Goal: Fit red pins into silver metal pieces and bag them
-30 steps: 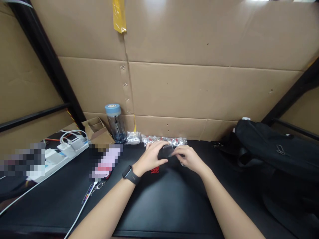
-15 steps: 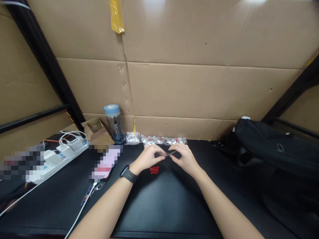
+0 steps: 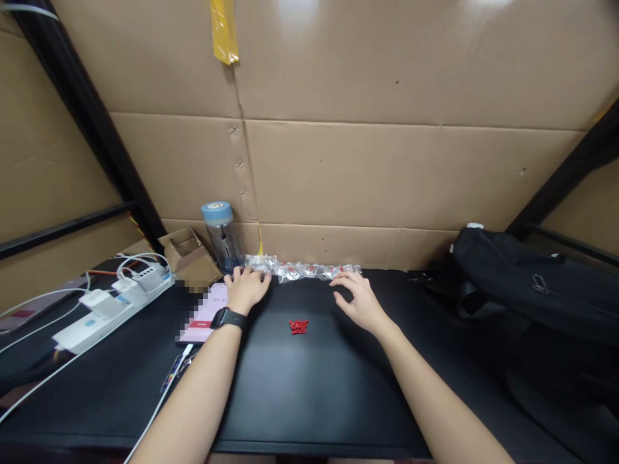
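Observation:
My left hand (image 3: 245, 288) is over the back left of the black table (image 3: 319, 399), fingers apart, near the clear plastic packets (image 3: 261, 264) and beside a phone (image 3: 207, 316). My right hand (image 3: 358, 299) hovers at the back right of the middle, its fingers curved and apart, nothing visible between them. More clear packets (image 3: 309, 271) with red bits inside lie in a row along the cardboard wall. A small pile of red pieces (image 3: 298, 327) rests on the table between my forearms.
A bottle with a blue lid (image 3: 222, 238) and an open cardboard box (image 3: 191, 258) stand at the back left. A white power strip (image 3: 113, 312) with cables lies left. A black bag (image 3: 532, 290) fills the right side.
My hands have moved apart, and the thin dark item between them no longer shows. My left hand has gone left to the packets. The red pile is now fully visible and more spread.

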The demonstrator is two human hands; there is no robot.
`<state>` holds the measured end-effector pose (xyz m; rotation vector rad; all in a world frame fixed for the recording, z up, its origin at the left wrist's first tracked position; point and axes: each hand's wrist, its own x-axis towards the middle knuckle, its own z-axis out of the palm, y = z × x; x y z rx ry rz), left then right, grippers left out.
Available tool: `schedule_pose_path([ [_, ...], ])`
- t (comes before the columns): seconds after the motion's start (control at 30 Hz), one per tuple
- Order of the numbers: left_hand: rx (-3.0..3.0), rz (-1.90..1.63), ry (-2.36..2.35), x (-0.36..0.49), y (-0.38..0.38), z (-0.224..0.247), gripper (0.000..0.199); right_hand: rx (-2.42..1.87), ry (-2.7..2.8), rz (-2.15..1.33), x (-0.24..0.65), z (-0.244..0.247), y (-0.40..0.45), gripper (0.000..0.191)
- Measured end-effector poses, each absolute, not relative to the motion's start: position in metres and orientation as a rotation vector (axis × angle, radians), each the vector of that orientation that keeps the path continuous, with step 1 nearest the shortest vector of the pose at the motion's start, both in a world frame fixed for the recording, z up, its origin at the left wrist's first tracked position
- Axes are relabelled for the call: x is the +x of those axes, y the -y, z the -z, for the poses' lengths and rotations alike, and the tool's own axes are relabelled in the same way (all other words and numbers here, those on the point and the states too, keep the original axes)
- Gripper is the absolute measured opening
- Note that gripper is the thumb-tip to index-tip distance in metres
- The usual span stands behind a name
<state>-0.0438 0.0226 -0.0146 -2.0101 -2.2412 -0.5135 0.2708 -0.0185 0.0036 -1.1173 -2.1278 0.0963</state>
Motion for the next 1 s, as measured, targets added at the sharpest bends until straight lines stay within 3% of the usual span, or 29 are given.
schedule_pose_path([
  [0.2, -1.874, 0.445, 2.214, -0.037, -0.017, 0.014, 0.072, -1.146, 2.145, -0.114, 0.272, -0.003, 0.018, 0.019],
  [0.43, -1.983, 0.444, 2.192, -0.033, -0.019, 0.016, 0.052, -1.142, 2.165, -0.155, 0.273, -0.004, 0.018, 0.019],
  [0.77, -1.84, 0.478, 2.193, -0.027, -0.018, 0.02, 0.053, -1.135, 2.191, -0.186, 0.272, -0.003, 0.02, 0.019],
  [0.87, -2.186, 0.562, 1.974, -0.019, -0.019, 0.016, 0.042, -1.142, 2.185, -0.191, 0.273, -0.003, 0.02, 0.019],
  [1.0, -2.546, 0.588, 1.683, -0.005, -0.022, 0.024, 0.052, -1.132, 2.186, -0.198, 0.273, -0.003, 0.02, 0.02],
])
